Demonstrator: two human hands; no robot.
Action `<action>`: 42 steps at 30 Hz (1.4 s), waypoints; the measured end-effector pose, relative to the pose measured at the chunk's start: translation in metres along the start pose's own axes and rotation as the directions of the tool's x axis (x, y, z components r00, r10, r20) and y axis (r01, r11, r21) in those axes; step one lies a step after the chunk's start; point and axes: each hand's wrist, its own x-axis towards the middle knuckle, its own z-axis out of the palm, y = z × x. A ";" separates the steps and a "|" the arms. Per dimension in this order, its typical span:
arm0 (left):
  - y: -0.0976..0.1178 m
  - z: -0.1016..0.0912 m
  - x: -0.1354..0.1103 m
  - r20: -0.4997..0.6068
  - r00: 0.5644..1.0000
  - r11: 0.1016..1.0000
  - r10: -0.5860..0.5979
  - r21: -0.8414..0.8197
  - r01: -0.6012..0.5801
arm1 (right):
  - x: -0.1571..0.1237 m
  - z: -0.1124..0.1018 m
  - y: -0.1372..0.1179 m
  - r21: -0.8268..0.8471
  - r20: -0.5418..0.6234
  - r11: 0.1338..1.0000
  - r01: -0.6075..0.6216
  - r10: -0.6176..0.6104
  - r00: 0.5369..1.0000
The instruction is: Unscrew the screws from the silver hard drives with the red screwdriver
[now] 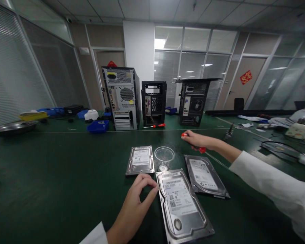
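Three hard drives lie label-up on the green table: a near one (182, 206), one at the back left (140, 160) and one on the right (205, 175). My left hand (137, 203) rests beside the near drive, thumb and fingers curled and touching its upper left corner. My right hand (197, 140) hovers over the table behind the right drive, closed round a red-handled screwdriver (201, 149). A clear round dish (164, 154) sits between the drives, with a small round lid (163, 167) just in front of it.
Three computer towers (123, 98) (154, 101) (193, 101) stand at the back with a red screwdriver (157, 125) before them. Blue trays (98, 126), a yellow tray (33, 116) and a metal dish (14, 127) are at the left; cables and tools (279, 147) at the right.
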 end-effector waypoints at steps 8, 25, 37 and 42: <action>0.011 -0.010 0.035 -0.196 0.980 0.932 0.029 0.360 0.045 | 0.009 0.023 0.032 -0.469 0.065 0.883 -0.006 0.041 0.997; 0.008 0.002 0.069 0.020 0.967 0.915 0.252 0.320 -0.245 | -0.019 0.041 0.024 -0.707 0.034 0.705 0.058 -0.048 0.998; 0.000 0.006 0.075 0.012 0.958 0.902 0.285 0.334 -0.273 | -0.059 0.001 -0.040 -0.501 0.031 0.744 0.442 -0.495 0.868; -0.003 0.011 0.083 -0.025 0.969 0.925 0.244 0.305 -0.225 | -0.062 0.032 -0.062 -0.191 0.399 0.715 0.673 -0.570 0.718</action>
